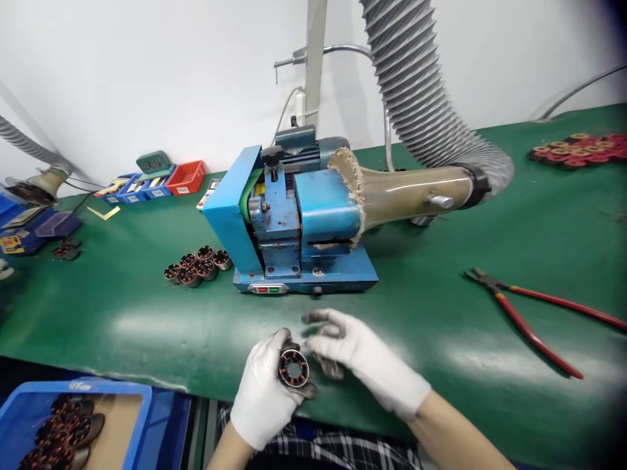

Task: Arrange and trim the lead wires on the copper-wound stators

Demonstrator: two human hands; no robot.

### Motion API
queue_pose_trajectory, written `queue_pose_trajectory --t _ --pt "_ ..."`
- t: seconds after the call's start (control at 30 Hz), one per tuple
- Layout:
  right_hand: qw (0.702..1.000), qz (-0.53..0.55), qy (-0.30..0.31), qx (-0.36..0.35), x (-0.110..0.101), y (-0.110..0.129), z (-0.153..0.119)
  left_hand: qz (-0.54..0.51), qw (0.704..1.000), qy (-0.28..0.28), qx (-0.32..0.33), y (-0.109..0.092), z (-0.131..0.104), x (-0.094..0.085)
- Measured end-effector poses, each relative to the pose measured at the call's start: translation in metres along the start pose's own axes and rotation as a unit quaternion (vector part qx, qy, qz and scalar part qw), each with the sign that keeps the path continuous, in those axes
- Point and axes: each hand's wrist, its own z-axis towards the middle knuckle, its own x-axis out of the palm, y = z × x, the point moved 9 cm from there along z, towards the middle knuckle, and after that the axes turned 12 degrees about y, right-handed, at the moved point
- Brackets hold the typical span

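Note:
A round metal stator with copper windings is gripped in my gloved left hand, its open ring face turned up toward the camera. Just to the right of it, my gloved right hand has its fingers apart and slightly blurred, holding nothing visible. Both hands are above the green table's front edge, in front of a blue belt machine with red and green buttons. Several similar stators stand grouped left of the machine's base.
Red-handled cutters lie open at the right. A blue bin holding more stators is at the lower left. A ribbed hose joins the machine. Small parts boxes and red rings are farther back.

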Motion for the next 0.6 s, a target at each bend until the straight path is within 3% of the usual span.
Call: queue_pose_trajectory --t 0.07,0.13,0.17,0.27,0.33,0.4,0.47,0.6 --pt "0.990 0.063 -0.088 -0.094 -0.026 0.026 -0.009 0.005 1.000 -0.016 0.011 -0.003 0.000 -0.004" --pt "0.981 0.018 -0.151 -0.117 -0.041 0.040 -0.018 0.013 0.999 -0.032 0.035 -0.008 -0.001 -0.010" --pt "0.984 -0.046 -0.141 -0.101 -0.037 0.042 -0.019 0.011 0.998 -0.032 0.043 -0.010 -0.001 -0.012" --pt "0.965 -0.257 -0.012 -0.042 0.003 0.030 -0.007 -0.037 0.998 0.030 0.038 -0.008 0.003 -0.008" --pt "0.954 -0.295 0.001 -0.058 0.020 0.023 0.001 -0.075 0.995 0.070 0.014 -0.005 0.005 -0.005" --pt "0.967 -0.231 -0.066 -0.081 0.015 0.021 0.007 -0.096 0.992 0.079 -0.008 -0.004 0.006 -0.006" --pt "0.988 -0.087 -0.103 -0.074 0.004 0.012 0.011 -0.112 0.991 0.073 -0.029 -0.003 0.007 -0.008" --pt "0.980 0.174 -0.075 -0.065 -0.008 -0.003 0.005 -0.145 0.987 0.060 -0.044 0.001 0.006 -0.007"
